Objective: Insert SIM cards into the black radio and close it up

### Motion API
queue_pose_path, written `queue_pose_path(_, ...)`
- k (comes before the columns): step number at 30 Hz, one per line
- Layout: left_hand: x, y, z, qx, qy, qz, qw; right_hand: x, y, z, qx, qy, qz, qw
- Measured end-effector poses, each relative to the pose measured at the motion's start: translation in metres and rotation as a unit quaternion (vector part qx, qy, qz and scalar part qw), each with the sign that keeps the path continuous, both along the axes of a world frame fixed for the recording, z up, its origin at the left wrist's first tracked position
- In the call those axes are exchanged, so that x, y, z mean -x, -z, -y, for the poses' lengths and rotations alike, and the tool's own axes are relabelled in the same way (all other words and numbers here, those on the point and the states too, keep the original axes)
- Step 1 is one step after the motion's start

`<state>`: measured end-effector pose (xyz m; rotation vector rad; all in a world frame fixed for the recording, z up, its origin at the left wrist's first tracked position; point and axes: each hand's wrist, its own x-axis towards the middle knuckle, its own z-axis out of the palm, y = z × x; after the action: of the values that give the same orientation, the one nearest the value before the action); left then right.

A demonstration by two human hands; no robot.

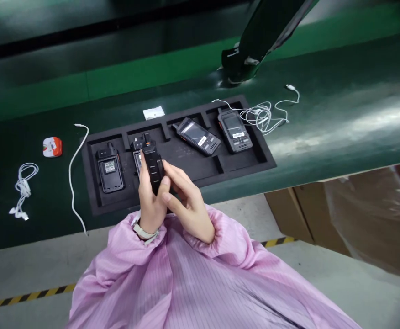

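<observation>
A: Hands first, then. What have they got?

B: Both are closed round one black handset [153, 165], held upright over the near edge of the foam tray [248, 157]. The left hand [149, 201] grips it from the left side, fingers wrapped up along its edge and thumb across the lower front. The right hand [186, 201] comes in from the right, its fingers curled and pressed against the handset's lower right side.

A: Sleeves?

B: Pink striped smock sleeves [172, 274] on both arms, and a pale wristband [144, 232] on the left wrist.

A: And just behind the handset?

B: A second unit [138, 157] lies in the tray's second slot, mostly hidden by the held one. In the leftmost slot a black handset lies back-up [110, 170], with a label showing. Two more lie screen-up towards the right: one tilted across its slot [197, 136], one straighter [234, 130].

A: Further out?

B: The tray sits on a dark green belt [340, 119]. A tangle of white cable [260, 114] lies just beside the tray's far right corner. A single white cable [72, 173] runs along the tray's left side. Further left sit an orange and white disc [52, 147] and a coiled white cable [23, 187]. A small white slip [154, 112] lies behind the tray. Brown cartons [344, 214] stand under the belt at the right.
</observation>
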<state>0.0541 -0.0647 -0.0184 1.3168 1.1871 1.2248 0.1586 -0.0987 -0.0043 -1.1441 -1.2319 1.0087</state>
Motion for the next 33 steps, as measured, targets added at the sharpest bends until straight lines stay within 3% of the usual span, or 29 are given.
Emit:
queue_pose_path(3,0.003,-0.006,-0.004,0.07,0.005,0.167,0.983,-0.012,0.004,-0.005,0.008,-0.048,-0.007,0.999)
queue_pose_path(6,0.003,-0.017,-0.006,0.119,-0.005,0.232,0.965,-0.024,0.007,-0.012,-0.011,-0.102,0.022,0.994)
queue_pose_path(10,0.003,-0.028,-0.008,0.152,-0.015,0.239,0.959,-0.029,0.012,-0.017,-0.06,-0.131,0.07,0.987)
queue_pose_path(16,0.0,-0.025,-0.009,0.189,-0.027,0.244,0.951,-0.018,0.017,-0.015,-0.083,-0.054,0.151,0.984)
queue_pose_path(24,0.008,-0.019,-0.01,0.235,-0.03,0.256,0.937,-0.018,0.009,-0.011,-0.121,-0.116,0.231,0.958)
queue_pose_path(29,0.006,-0.021,-0.008,0.233,-0.042,0.267,0.934,-0.011,0.007,-0.011,-0.144,-0.057,0.278,0.948)
queue_pose_path(33,0.008,-0.022,-0.01,0.206,-0.013,0.254,0.945,-0.005,0.003,-0.01,-0.152,0.0,0.308,0.939)
